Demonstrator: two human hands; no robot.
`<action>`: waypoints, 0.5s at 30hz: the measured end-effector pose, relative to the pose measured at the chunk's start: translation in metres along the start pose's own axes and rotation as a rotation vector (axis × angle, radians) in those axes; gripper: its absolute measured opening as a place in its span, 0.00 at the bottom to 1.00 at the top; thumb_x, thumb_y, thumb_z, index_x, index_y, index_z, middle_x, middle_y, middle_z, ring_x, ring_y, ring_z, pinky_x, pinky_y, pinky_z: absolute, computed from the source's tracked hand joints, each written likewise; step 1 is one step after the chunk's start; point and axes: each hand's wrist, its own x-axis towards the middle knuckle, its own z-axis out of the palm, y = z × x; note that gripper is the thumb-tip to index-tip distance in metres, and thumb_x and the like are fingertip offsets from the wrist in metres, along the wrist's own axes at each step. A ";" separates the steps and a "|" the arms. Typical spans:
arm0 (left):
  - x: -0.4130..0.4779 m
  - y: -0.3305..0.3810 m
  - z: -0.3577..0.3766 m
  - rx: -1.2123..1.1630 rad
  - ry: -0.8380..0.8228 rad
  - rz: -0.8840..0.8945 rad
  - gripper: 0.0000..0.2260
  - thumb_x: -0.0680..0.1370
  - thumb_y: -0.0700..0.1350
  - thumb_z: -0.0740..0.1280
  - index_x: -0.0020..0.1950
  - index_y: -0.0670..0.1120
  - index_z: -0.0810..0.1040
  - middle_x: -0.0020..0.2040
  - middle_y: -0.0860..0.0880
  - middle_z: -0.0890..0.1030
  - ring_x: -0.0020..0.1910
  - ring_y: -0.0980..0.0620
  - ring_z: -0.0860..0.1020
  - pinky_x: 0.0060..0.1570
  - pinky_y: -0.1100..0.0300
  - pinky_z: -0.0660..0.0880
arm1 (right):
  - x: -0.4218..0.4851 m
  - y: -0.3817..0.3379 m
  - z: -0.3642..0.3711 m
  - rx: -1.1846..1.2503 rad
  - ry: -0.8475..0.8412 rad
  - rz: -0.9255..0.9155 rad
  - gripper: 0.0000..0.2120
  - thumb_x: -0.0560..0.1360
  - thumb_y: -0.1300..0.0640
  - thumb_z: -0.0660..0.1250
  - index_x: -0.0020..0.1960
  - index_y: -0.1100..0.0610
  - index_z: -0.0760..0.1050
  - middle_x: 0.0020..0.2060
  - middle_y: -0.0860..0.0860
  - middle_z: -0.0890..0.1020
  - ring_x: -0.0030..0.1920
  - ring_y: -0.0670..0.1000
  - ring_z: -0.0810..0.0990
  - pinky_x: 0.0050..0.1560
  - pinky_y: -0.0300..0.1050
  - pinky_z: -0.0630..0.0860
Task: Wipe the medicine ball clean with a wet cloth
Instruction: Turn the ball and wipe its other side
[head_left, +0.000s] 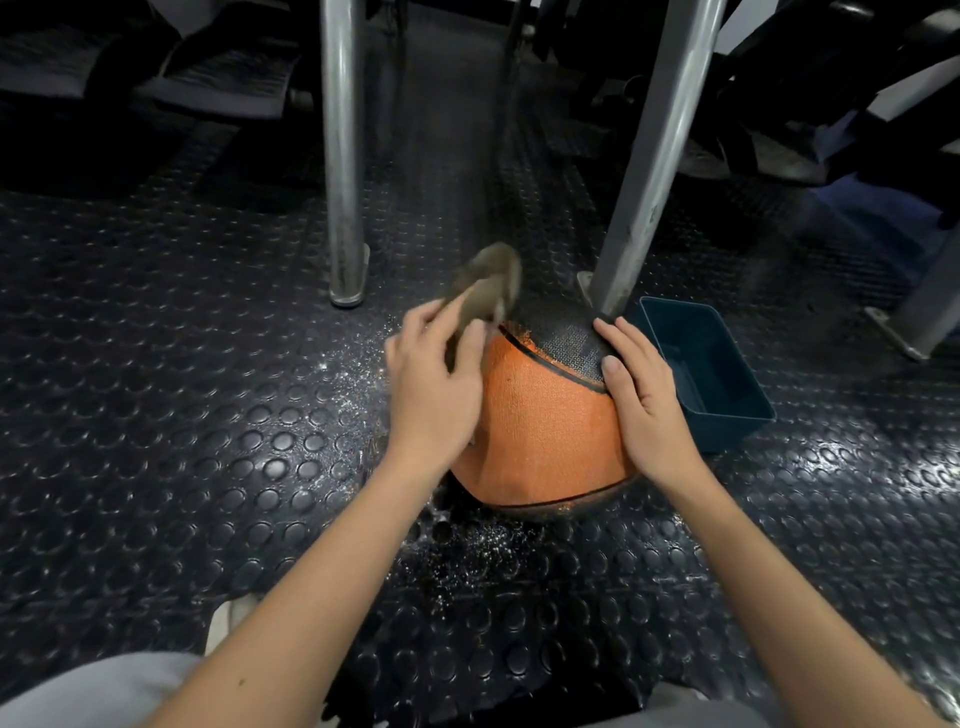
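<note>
Orange-and-black medicine ball (545, 415) sits on studded rubber floor (156, 415), near centre. Right hand (641, 400) lies flat on its right side, fingers straight, likely bracing against roll. Left hand (434, 387) pinches blurred grey-brown cloth (485, 286) at upper left, mid-wipe. Blue tub (711, 374) just right, probably for rinsing.

We log a black studded rubber floor (182, 415). Resting on it are the medicine ball (540, 415), a teal tub (737, 428) just beside its right, an upright steel post (343, 208) and a slanted post (649, 182) behind. White specks (467, 561) are scattered around the ball.
</note>
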 end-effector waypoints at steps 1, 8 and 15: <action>-0.002 0.005 0.002 0.075 -0.046 0.091 0.14 0.81 0.47 0.60 0.65 0.61 0.71 0.60 0.57 0.68 0.60 0.56 0.62 0.61 0.66 0.59 | 0.000 0.000 0.000 -0.001 -0.001 0.002 0.15 0.78 0.46 0.53 0.63 0.33 0.62 0.70 0.41 0.64 0.72 0.44 0.59 0.72 0.43 0.52; 0.013 -0.032 -0.016 0.089 -0.112 -0.434 0.12 0.81 0.48 0.59 0.60 0.60 0.76 0.54 0.51 0.79 0.58 0.44 0.75 0.61 0.45 0.71 | -0.004 -0.009 0.003 -0.031 -0.014 0.006 0.15 0.78 0.44 0.52 0.63 0.30 0.61 0.70 0.39 0.62 0.73 0.45 0.57 0.73 0.54 0.53; 0.000 0.020 -0.007 0.310 -0.162 0.327 0.15 0.79 0.50 0.62 0.65 0.61 0.72 0.60 0.58 0.68 0.58 0.57 0.61 0.59 0.70 0.54 | -0.006 -0.013 0.006 -0.058 -0.003 0.002 0.15 0.78 0.44 0.52 0.63 0.30 0.60 0.70 0.39 0.62 0.73 0.45 0.57 0.73 0.56 0.54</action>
